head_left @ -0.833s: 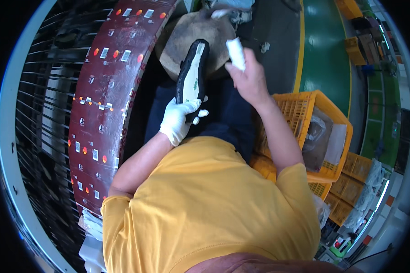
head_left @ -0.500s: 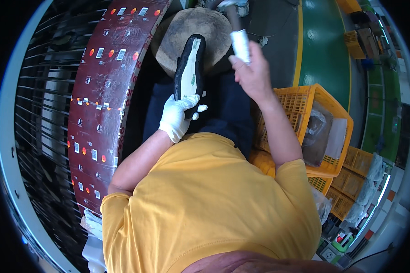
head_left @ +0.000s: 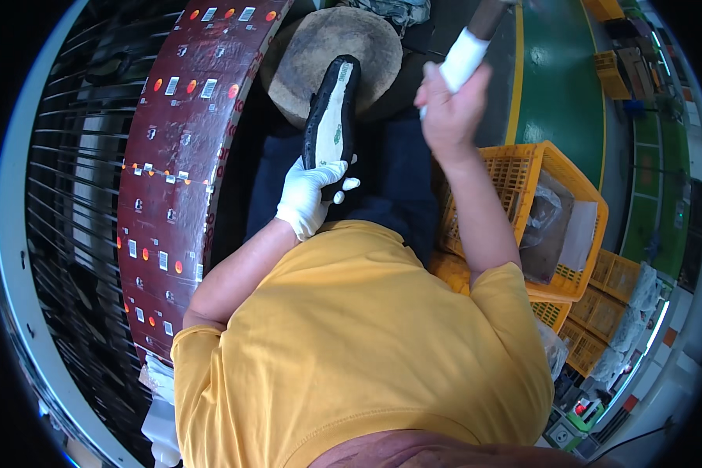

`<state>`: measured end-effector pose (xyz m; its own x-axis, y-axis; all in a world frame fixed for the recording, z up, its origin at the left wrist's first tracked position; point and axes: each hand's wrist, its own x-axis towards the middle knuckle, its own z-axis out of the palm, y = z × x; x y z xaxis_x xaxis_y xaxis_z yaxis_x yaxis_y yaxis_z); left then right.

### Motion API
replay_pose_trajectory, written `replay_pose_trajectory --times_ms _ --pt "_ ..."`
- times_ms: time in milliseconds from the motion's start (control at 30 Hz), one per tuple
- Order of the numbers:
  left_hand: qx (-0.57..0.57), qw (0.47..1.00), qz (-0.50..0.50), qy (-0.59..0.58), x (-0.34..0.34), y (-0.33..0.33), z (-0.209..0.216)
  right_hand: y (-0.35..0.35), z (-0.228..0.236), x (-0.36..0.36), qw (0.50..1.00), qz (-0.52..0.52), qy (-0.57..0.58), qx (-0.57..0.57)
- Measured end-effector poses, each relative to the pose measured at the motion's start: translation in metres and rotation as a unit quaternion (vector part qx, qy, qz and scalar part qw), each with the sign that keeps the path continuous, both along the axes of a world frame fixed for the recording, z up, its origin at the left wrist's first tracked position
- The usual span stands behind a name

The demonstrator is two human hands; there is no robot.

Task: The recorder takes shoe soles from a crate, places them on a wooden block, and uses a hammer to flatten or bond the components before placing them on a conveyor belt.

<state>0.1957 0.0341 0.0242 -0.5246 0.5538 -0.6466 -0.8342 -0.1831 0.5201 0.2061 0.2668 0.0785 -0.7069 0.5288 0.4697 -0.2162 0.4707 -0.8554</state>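
Observation:
My left hand, in a white glove, is closed around the near end of a black shoe held sole side up, its pale inner sole strip facing me. The shoe's far end lies over a round wooden block; whether it touches the wood I cannot tell. Bare and wrapped round a handle, my right hand holds up a hammer to the right of the block. White wrapping covers the hammer's grip, and its head is cut off by the top edge of the view.
A long maroon printed board runs along my left, beside a black wire rack. Close by my right arm stands a yellow plastic crate with cardboard and clear plastic inside. Farther right are more stacked yellow crates.
My right hand has swung the hammer up and to the right, away from the block. My left hand and the shoe have barely shifted.

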Motion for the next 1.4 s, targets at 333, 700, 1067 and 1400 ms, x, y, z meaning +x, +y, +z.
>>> replay_pose_trajectory --times_ms 333,700,1067,1400 --pt "0.027 0.999 0.025 0.004 -0.013 0.001 0.001 -0.007 -0.057 0.037 0.968 0.046 -0.216 0.122" --pt "0.021 1.000 0.014 -0.001 -0.010 0.004 -0.001 -0.011 -0.043 0.061 0.971 0.052 -0.171 0.159" --pt "0.009 1.000 0.011 -0.014 -0.007 0.003 -0.003 -0.020 -0.043 0.087 0.938 0.085 -0.307 0.135" --pt "-0.023 1.000 0.011 0.007 0.006 0.003 -0.006 -0.015 -0.050 0.090 0.920 0.134 -0.355 0.094"
